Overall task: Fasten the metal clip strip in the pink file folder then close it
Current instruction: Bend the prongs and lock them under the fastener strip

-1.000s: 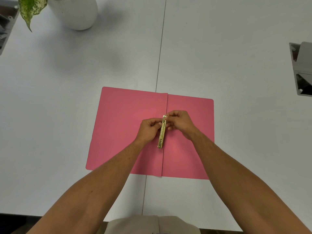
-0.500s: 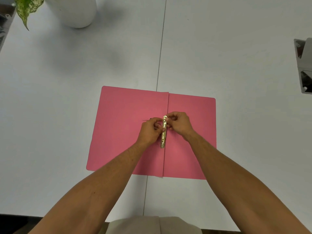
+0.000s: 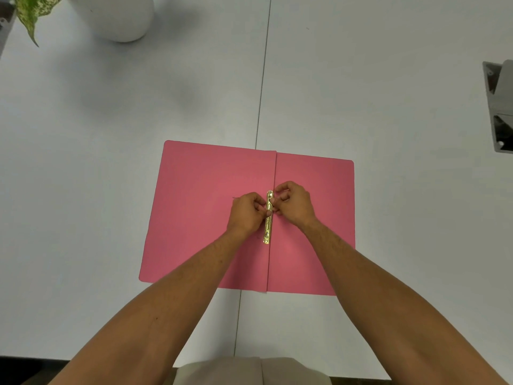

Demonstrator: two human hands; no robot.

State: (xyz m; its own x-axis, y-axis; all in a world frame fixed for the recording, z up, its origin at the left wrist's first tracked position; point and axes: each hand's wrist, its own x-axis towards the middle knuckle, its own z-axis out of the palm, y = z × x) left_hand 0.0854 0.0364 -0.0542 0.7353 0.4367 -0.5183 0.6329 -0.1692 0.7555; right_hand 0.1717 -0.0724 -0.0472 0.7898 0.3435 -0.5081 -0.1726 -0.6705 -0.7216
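The pink file folder [image 3: 200, 207] lies open and flat on the white table, its centre fold running away from me. A gold metal clip strip [image 3: 268, 226] lies lengthwise along that fold. My left hand [image 3: 245, 213] presses on the strip's upper half from the left, fingers curled. From the right, my right hand [image 3: 294, 204] pinches the same upper half with fingertips. The strip's lower end is uncovered; its top end shows just above my fingers.
A white plant pot [image 3: 119, 15] with a green leaf [image 3: 33, 12] stands at the far left. A grey metal object [image 3: 499, 107] sits at the right edge. A seam [image 3: 262, 79] splits the table [image 3: 388, 79] down the middle.
Both hands have slid slightly down the strip and closed in on its upper half. The strip now lies straighter along the fold.
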